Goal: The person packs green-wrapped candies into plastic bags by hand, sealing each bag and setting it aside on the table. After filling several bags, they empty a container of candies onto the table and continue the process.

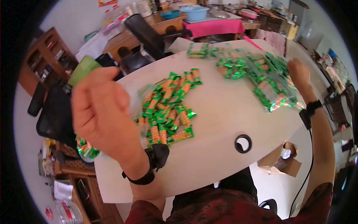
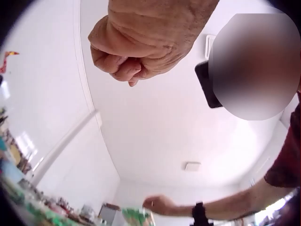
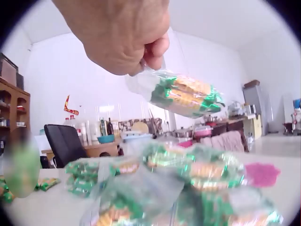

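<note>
My right hand (image 1: 299, 72) is over the far right of the table. In the right wrist view it pinches the top of a clear plastic bag (image 3: 181, 94) that holds green-and-orange snack packets. Below it lie more filled bags (image 1: 266, 87) in a heap. My left hand (image 1: 100, 108) is raised high over the table's left side, fingers curled, and nothing shows in its grip. Beyond and to its right spreads a pile of loose snack packets (image 1: 164, 108), with a clear bag (image 1: 145, 91) partly hidden behind the hand.
A black ring-shaped roll (image 1: 237, 143) lies near the front edge of the table (image 1: 212, 123). Below that edge, on the floor, stands an open cardboard box (image 1: 274, 162). Black chairs (image 1: 143, 35) stand past the far edge. More green packets (image 1: 86, 151) sit at the left.
</note>
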Motion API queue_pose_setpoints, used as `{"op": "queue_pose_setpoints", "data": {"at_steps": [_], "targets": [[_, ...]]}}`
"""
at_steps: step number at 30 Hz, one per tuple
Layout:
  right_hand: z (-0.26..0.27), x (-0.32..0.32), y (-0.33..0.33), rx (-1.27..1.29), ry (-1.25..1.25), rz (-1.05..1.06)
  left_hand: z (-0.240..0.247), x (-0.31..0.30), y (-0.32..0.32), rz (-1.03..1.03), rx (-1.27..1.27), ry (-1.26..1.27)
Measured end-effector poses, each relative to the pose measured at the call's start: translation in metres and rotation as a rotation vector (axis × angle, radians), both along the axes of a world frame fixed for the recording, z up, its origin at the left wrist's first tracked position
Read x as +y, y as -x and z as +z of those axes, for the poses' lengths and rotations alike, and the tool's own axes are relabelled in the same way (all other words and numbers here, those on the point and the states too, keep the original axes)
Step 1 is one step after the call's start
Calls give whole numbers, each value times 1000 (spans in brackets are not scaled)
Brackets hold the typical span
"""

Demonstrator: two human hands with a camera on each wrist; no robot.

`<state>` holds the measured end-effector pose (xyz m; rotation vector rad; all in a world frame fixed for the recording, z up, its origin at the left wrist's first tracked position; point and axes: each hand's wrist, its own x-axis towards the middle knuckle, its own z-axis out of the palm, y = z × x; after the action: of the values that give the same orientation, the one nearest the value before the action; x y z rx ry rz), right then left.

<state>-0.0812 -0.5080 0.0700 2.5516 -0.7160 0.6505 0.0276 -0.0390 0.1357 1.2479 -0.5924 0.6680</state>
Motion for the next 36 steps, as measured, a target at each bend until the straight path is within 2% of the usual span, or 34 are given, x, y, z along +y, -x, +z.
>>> {"op": "queue_pose_setpoints", "data": {"at_steps": [2, 3, 5, 7, 8, 10, 11, 12, 13, 14, 15, 16, 17, 18, 19, 21, 26, 29, 33, 34, 36], "targets": [[-21, -6, 2, -48, -89, 37, 13, 13, 6, 249, -149, 207], [-24, -6, 3, -39, -130, 42, 16, 27, 9, 282, -159, 196], [-17, 2, 8, -63, -166, 40, 20, 62, 25, -157, -414, 222], [-11, 15, 12, -99, -168, 49, 32, 80, 42, -320, -485, 212], [-8, 20, 14, -160, -119, 94, 30, 71, 52, -66, -536, 273], [-3, 38, 18, -222, -75, 155, 29, 84, 49, -51, -515, 229], [1, 56, 20, -261, -161, 237, 27, 87, 47, -54, -491, 196], [3, 72, 22, -299, -249, 315, 26, 78, 41, 0, -260, 341], [0, 85, 26, -302, -253, 320, 20, 57, 15, 646, -342, -38], [-5, 97, 31, -328, -389, 390, 16, 55, 6, 507, -128, -308], [-10, 110, 36, -353, -525, 457, 1, 43, -16, 233, 50, -401], [-16, 124, 40, -354, -527, 457, -10, 33, -35, 322, 118, -753], [-22, 140, 42, -381, -639, 508, -29, 28, -55, 500, 66, -1243], [-26, 153, 44, -408, -751, 560, -46, 23, -64, 561, 66, -1336], [-30, 168, 47, -411, -751, 562, -59, 20, -69, 622, 65, -1430], [-36, 190, 53, -457, -1046, 555, -73, 25, -75, 660, 64, -1491], [-50, 213, 64, -445, -1349, 541, -104, 44, -111, 684, 86, -1647], [-56, 216, 66, -457, -1395, 558, -98, 46, -110, 706, 95, -1632], [-62, 223, 65, -508, -1456, 595, -90, 45, -100, 618, 197, -1678], [-63, 226, 65, -509, -1463, 606, -91, 44, -101, 584, 265, -1719], [-60, 230, 66, -512, -1465, 613, -108, 52, -114, 627, 201, -1689]]}}
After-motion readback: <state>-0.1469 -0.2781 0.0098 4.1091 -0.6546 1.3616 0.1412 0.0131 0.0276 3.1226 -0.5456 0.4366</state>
